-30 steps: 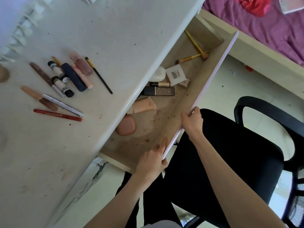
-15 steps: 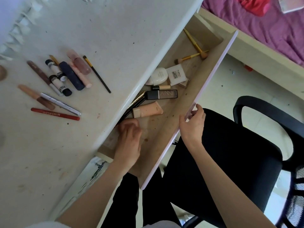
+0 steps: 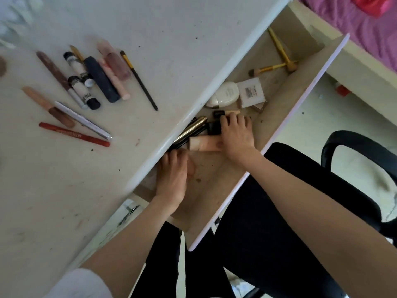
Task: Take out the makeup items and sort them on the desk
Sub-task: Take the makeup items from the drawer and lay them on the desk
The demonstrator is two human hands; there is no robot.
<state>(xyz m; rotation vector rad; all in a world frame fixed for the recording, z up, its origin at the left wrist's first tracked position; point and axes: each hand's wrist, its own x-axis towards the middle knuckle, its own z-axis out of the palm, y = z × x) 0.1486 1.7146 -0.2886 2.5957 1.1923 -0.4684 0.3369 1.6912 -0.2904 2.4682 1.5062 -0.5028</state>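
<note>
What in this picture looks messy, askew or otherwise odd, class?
Nothing is spilled or broken. The open drawer holds a loose jumble: two gold-handled brushes lie crossed at its far end, and tubes pile under the desk edge. The desk top is speckled with smudges.

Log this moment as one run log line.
stage: emptying drawer | left hand: in drawer | right hand: on dark tube | desk: sticks sorted
</note>
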